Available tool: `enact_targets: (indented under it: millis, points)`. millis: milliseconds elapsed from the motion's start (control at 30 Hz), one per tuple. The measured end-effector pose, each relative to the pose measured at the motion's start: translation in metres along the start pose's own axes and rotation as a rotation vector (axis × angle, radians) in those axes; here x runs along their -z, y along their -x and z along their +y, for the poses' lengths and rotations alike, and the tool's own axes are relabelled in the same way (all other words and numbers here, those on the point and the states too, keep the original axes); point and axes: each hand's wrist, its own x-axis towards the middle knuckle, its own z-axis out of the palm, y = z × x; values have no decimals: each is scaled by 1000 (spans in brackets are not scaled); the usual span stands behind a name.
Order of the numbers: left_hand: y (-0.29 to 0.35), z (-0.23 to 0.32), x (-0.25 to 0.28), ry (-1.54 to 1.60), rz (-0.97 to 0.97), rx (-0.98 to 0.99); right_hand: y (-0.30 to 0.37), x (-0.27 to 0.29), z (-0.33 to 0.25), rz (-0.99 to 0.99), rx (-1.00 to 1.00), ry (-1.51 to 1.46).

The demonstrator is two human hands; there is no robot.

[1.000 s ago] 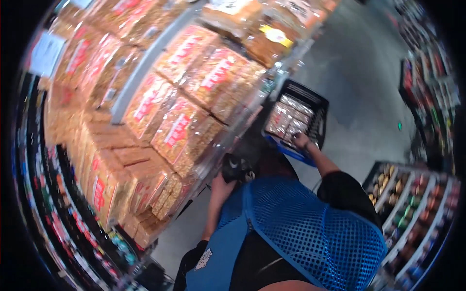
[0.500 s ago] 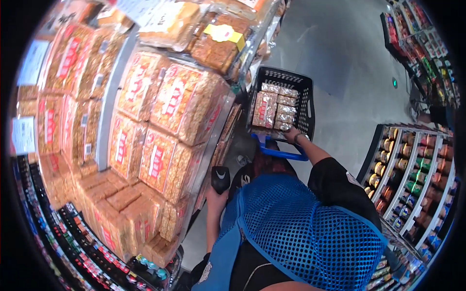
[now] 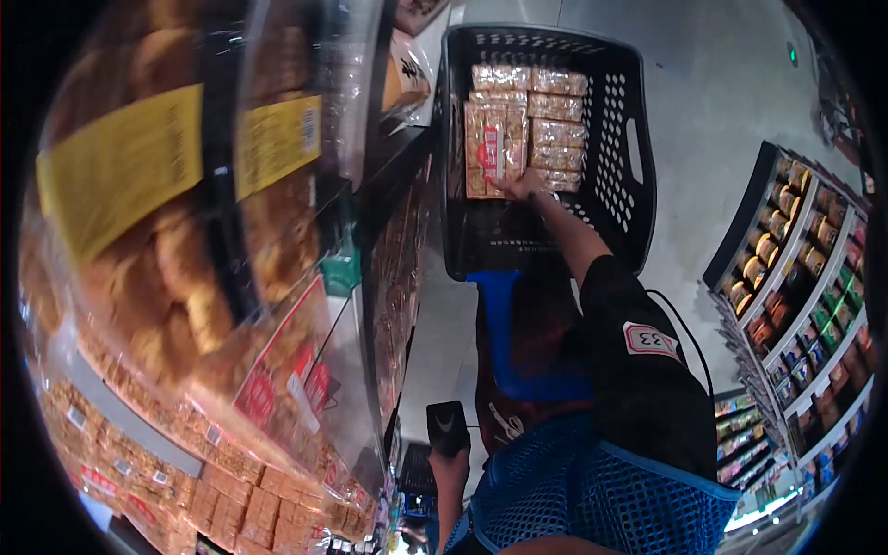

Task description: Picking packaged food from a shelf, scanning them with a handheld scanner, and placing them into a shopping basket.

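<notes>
My right hand [image 3: 524, 185] reaches into a black plastic shopping basket [image 3: 546, 242] and grips the near edge of a clear-wrapped snack pack [image 3: 490, 139] with a red and white label. The pack lies on the left side of the basket's contents, beside a column of smaller wrapped snack blocks [image 3: 558, 134]. Its lower fingers are partly hidden. Lower down, by the shelf, my left hand [image 3: 450, 467] holds a black handheld device [image 3: 448, 428] with a pale curved mark. A blue basket handle [image 3: 504, 342] hangs toward my body.
On the left, close by, are shelves with bagged baked goods under yellow labels [image 3: 125, 171] and stacked golden snack packs [image 3: 231, 504]. A green clip [image 3: 342, 268] marks the shelf corner. To the right stands a rack of jars and packets [image 3: 795, 277] beyond grey floor [image 3: 694, 120].
The basket now appears larger and higher in view, and the left shelf looms nearer. My right hand has gone from the basket's near edge to the labelled pack. My left hand still holds the device.
</notes>
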Motion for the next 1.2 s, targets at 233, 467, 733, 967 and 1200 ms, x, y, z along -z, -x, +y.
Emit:
enact_targets:
  millis: [233,467,733,967,1200]
  points:
    - [-22,14,-17,44,-36,-80,29,32,-5,115,36,-192]
    - [-14,65,-5,141,3,-106,56,104,-21,-170,-45,-275]
    - [-24,54,-5,261,66,-105,91,235,-169,-616,-28,-1007]
    - [-21,55,-4,304,13,-33,81,269,-201,-669,142,-1246]
    - [-12,54,0,315,74,-168,156,151,-131,-242,205,-1095]
